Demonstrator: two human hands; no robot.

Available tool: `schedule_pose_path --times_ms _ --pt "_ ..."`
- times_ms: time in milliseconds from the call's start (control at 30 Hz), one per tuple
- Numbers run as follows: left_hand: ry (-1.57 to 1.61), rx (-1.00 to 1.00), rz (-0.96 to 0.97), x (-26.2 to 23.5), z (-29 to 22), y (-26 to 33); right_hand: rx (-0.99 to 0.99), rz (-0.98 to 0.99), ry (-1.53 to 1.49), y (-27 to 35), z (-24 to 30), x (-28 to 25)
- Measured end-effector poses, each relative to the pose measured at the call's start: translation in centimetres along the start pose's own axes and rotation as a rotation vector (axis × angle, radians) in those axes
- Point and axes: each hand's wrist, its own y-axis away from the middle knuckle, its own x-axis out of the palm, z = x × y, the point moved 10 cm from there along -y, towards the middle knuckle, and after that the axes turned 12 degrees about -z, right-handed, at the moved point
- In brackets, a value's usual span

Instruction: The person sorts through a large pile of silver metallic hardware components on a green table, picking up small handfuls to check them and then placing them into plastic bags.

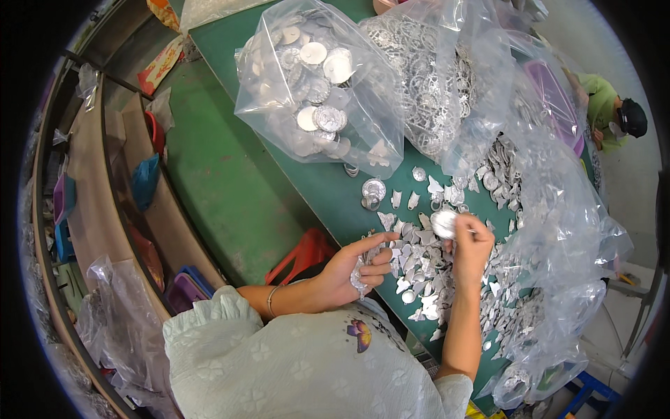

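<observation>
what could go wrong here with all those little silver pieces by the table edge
1. The loose silver pieces lie heaped close to the green table edge; a sweep of the left hand might knock some off.
2. The right hand pinches a round silver piece by the fingertips; it could slip.
3. The clear bags stand open and full; a nudge may spill them.

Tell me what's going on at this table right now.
A person is working over a green table strewn with small silver metal pieces. The left hand cups a small bunch of those pieces, while the right hand holds a round silver piece at its fingertips above the pile. Clear plastic bags behind hold more: one of round silver discs, another of ornate silver parts. Another person sits at the far right.
</observation>
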Motion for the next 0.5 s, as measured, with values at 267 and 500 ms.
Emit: schedule_pose_path --times_ms 267,500 --pt "0.050 0.079 0.039 -0.8 -0.6 -0.2 0.340 0.248 -0.379 1.5 0.8 6.1" --pt "-0.031 0.336 -0.081 -1.6 -3.0 0.9 -0.704 0.195 0.635 0.9 5.7 13.0"
